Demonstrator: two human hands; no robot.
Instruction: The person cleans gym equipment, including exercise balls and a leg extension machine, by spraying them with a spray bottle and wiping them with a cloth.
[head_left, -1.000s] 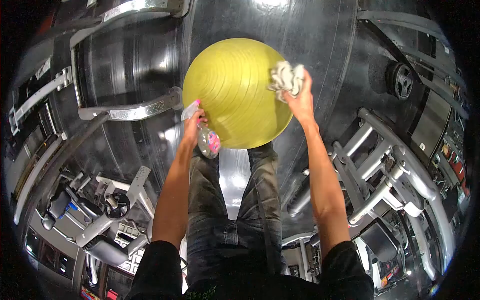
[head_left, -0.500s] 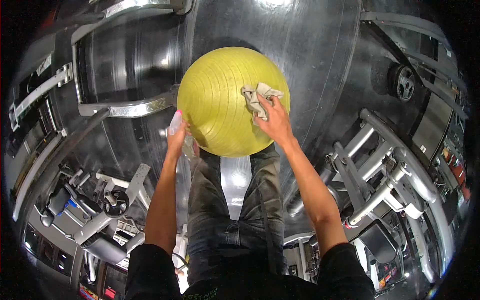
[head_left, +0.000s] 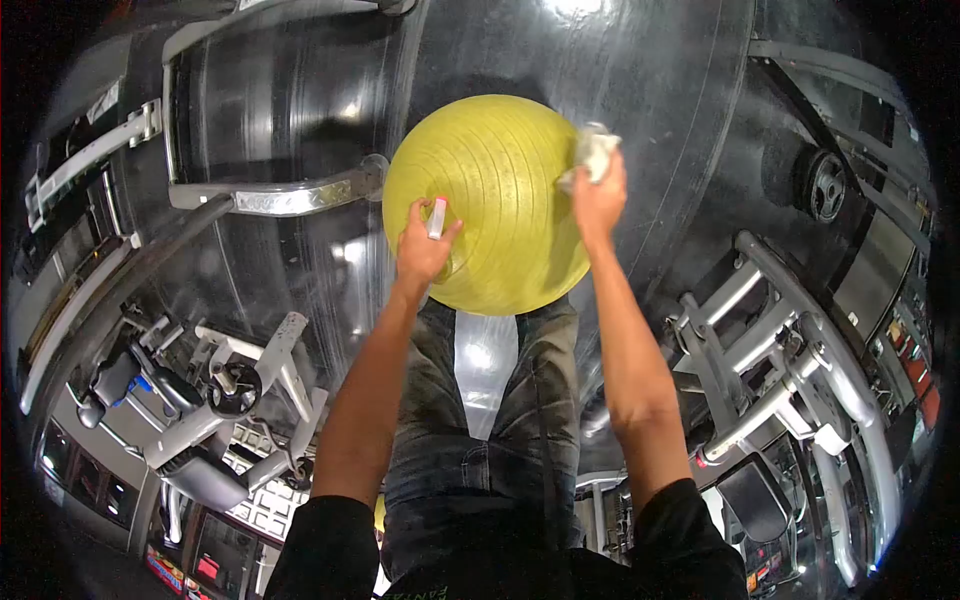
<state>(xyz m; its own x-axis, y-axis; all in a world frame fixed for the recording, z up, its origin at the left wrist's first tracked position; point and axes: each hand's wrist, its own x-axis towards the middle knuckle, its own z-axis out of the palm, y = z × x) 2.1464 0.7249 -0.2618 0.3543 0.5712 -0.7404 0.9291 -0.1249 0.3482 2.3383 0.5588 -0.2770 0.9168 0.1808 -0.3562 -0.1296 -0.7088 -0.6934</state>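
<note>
A large yellow exercise ball with ridged rings rests in front of my legs. My left hand is over its left side, closed around a spray bottle whose white head and pink tip show between thumb and fingers; the bottle's body is mostly hidden beneath the hand. At the ball's upper right edge, my right hand grips a crumpled pale cloth, slightly smeared by motion.
Dark shiny flooring surrounds the ball. A metal machine frame reaches close to its left side. Weight machines stand at lower left and lower right. A weight plate sits at far right.
My left hand has moved from beside the ball to over its left part with the spray bottle. The right hand has carried the cloth rightward and up to the ball's edge.
</note>
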